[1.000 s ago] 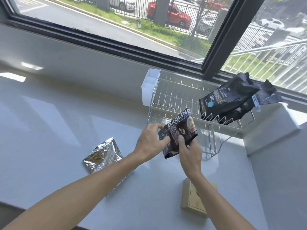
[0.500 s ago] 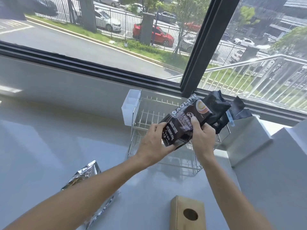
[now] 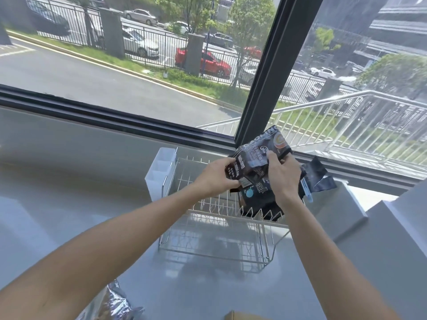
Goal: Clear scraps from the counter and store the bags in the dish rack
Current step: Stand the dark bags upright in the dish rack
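Observation:
A dark coffee bag [image 3: 258, 158] is held over the wire dish rack [image 3: 208, 227] by both hands. My left hand [image 3: 215, 179] grips its lower left edge and my right hand [image 3: 283, 176] grips its right side. Behind and below it, other black bags [image 3: 316, 179] lean in the right end of the rack, one with a blue clip. A crumpled silver foil bag [image 3: 115, 306] lies on the counter at the bottom edge, partly hidden by my left forearm.
A white plastic holder [image 3: 160, 172] hangs on the rack's left end. A raised grey ledge [image 3: 346, 215] stands to the right of the rack. A wooden box [image 3: 235, 316] peeks in at the bottom edge. The window sill runs behind the rack.
Both hands have carried the coffee bag up from the counter and farther over the rack, close to the black bags. The view has tilted up, so the foil bag and wooden box slid down.

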